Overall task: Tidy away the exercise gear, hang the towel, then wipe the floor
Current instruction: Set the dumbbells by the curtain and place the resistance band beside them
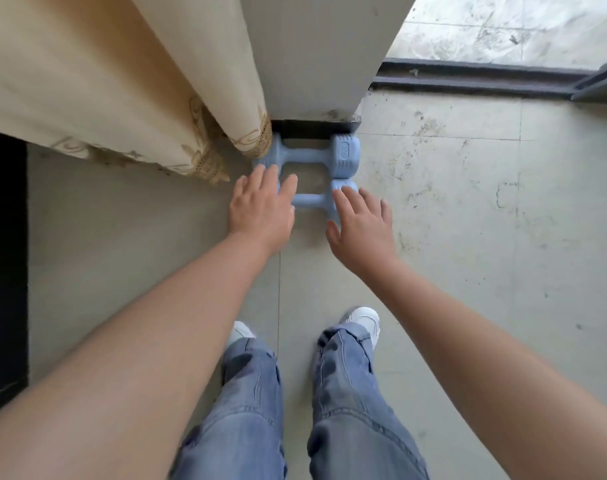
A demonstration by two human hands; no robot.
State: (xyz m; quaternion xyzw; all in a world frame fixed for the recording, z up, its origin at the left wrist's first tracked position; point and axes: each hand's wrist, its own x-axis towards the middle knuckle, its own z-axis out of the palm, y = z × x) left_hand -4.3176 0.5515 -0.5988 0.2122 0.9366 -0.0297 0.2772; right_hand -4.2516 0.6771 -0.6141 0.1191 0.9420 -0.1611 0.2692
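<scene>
Two pale blue dumbbells are lying side by side on the grey tiled floor [451,237], parallel to each other and touching at their right-hand heads. The far dumbbell [312,154] is sitting at the 12 o'clock position against the dark base of a white wall pillar [312,53], with its left head partly hidden by the hem of a cream curtain [98,84] hanging at 10 o'clock. The near dumbbell [310,199] is resting just in front of it. The left hand [262,206] is lying with fingers straight and slightly spread over the left heads of the pair, gripping nothing; whether it is pressing down or only hovering cannot be told. The right hand [359,223] is likewise extending with fingers straight and apart, its fingertips reaching the right head of the near dumbbell, curling round nothing. Both bare forearms are reaching in from 7 and 5 o'clock. At 6 o'clock, two legs in blue jeans [347,393] and white shoes [362,318] are standing on the tiles. A dark sliding-door track [475,77] is running along the floor at 2 o'clock.
</scene>
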